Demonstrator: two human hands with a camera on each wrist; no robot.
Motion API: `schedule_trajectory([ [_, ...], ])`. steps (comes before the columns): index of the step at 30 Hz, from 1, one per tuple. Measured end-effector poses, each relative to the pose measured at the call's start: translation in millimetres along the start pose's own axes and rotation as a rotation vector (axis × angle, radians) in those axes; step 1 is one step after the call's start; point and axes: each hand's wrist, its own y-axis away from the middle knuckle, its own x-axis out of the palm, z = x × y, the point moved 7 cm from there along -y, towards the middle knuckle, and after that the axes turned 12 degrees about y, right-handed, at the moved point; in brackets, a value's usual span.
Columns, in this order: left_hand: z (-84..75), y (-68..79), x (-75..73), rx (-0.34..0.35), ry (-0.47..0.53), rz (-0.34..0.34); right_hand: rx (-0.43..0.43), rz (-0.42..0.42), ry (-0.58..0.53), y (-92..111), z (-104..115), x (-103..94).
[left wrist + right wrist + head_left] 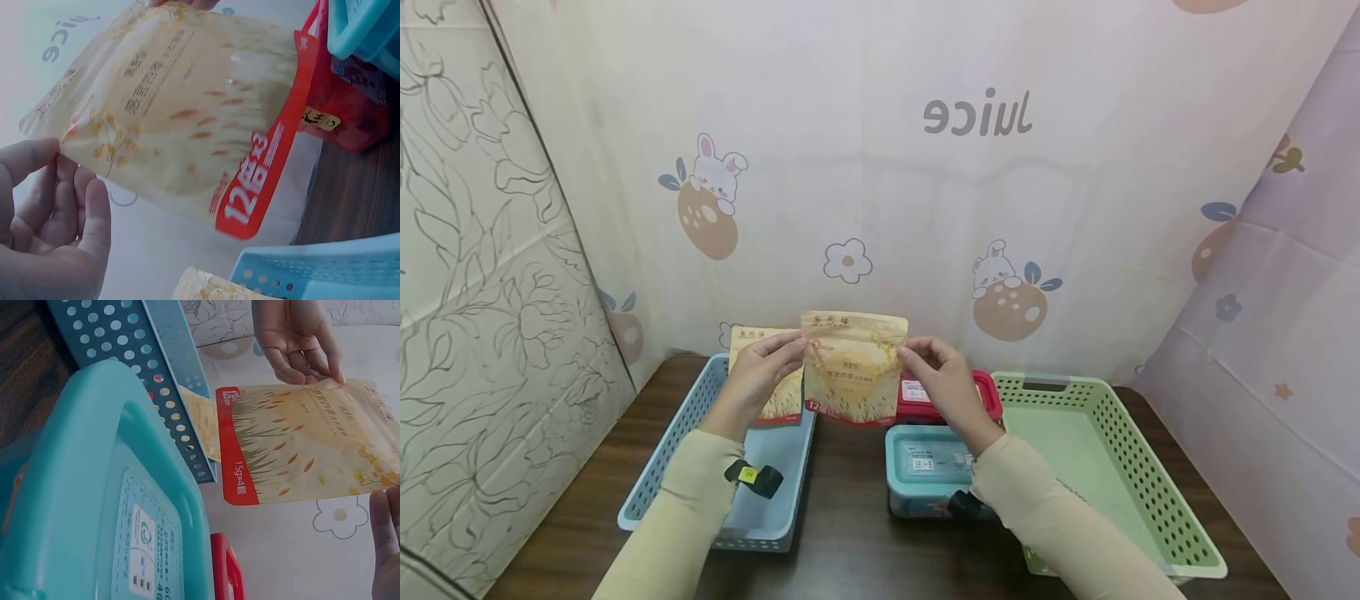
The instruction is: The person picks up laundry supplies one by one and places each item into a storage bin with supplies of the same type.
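A cream-coloured pouch (853, 371) with a red lower band and wheat print is held up above the table between both hands. My left hand (763, 375) pinches its left edge between thumb and fingers. On the opposite edge, my right hand (946, 379) pinches the pouch near its upper corner. In the left wrist view the pouch (187, 106) shows its printed front, flat and slightly tilted. A second similar pouch (782, 400) stands in the blue basket (775, 508), partly behind the left hand.
A teal-lidded box (925, 454) sits at the table's middle right, with a red-lidded box (917, 408) behind it. To the right lies a green basket (1090, 450). A patterned curtain (850, 167) hangs behind the dark wooden table (842, 533).
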Motion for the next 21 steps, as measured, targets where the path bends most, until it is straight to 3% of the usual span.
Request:
schedule_trajectory([
  [15,-2.4,0.4,-8.4,0.001,-0.102,0.115,0.013,0.013,-0.010,-2,0,8.1],
  [21,-7.2,2.1,-14.2,0.021,-0.132,0.129,0.008,0.029,-0.027,-4,2,13.3],
])
